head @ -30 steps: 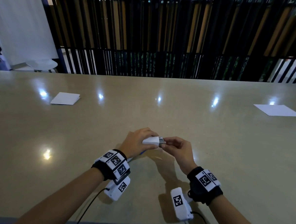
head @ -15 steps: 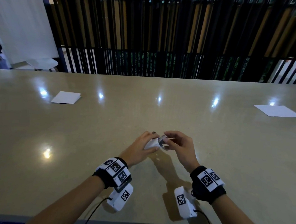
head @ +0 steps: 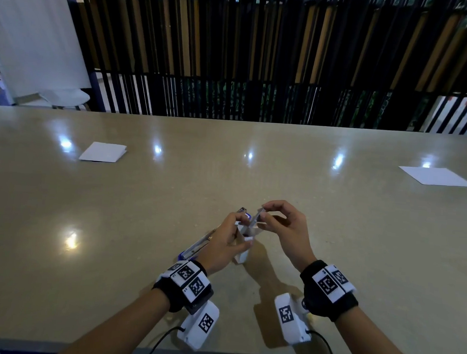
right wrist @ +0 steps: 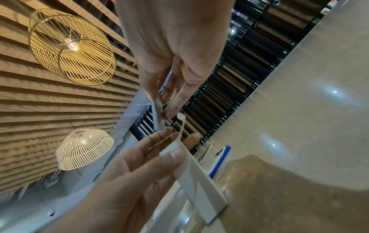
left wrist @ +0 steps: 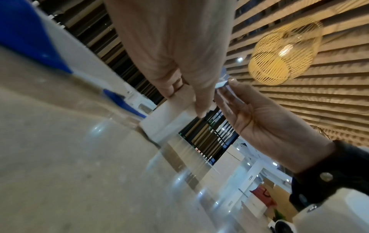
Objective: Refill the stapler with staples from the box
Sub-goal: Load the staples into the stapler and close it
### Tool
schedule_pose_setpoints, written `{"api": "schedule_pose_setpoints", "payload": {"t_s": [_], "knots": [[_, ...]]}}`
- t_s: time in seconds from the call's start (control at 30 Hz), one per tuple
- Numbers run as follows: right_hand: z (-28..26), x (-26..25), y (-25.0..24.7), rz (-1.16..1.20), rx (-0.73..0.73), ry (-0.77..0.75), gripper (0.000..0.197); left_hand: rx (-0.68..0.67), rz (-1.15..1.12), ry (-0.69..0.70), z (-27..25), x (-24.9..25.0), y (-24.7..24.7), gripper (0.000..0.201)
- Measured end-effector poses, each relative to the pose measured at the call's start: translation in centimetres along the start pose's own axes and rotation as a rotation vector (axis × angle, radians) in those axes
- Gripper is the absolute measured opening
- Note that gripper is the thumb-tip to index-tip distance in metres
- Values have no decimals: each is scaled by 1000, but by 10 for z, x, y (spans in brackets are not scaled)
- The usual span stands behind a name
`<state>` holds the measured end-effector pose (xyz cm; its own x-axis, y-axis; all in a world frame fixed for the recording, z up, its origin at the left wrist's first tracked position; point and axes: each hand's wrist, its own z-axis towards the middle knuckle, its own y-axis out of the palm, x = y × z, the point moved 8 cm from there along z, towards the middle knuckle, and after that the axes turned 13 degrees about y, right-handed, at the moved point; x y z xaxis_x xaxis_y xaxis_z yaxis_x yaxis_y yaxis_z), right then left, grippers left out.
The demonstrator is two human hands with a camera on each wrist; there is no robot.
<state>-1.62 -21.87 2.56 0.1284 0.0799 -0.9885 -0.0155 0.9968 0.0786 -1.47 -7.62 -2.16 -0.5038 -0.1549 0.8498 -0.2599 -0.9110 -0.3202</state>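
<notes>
On the table stands a small white staple box (head: pixel 241 256), on end with its top flap open, and my left hand (head: pixel 241 232) grips its upper part. Just above the box mouth my right hand (head: pixel 262 217) pinches a grey strip of staples (head: pixel 256 219). The right wrist view shows the strip (right wrist: pixel 158 113) between thumb and fingers, above the box (right wrist: pixel 199 181). In the left wrist view my fingers wrap the box (left wrist: pixel 165 119). A blue and metal stapler (head: pixel 200 246) lies opened out flat behind my left hand, partly hidden by it.
A folded white paper (head: pixel 103 152) lies far left on the beige table (head: pixel 360 241). A flat white sheet (head: pixel 435 175) lies far right. A black slatted railing (head: pixel 248 67) runs behind the far edge. The near table edge sits just below my wrists.
The box went from lying level between both hands to standing on end. My right hand has drawn a staple strip up out of it. The stapler now shows behind my left hand.
</notes>
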Motion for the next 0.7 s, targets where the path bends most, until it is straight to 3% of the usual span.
{"api": "schedule_pose_setpoints", "payload": {"t_s": [0.23,0.37,0.7], "knots": [[1,5,3,-141,-4,19,9,-47,70,87,4,13,3,35],[2,6,6,-142,-8,25,10,8,31,128,9,22,-2,16],[2,2,4,-157,55,-10,5,147,113,158,13,19,-21,14]]}}
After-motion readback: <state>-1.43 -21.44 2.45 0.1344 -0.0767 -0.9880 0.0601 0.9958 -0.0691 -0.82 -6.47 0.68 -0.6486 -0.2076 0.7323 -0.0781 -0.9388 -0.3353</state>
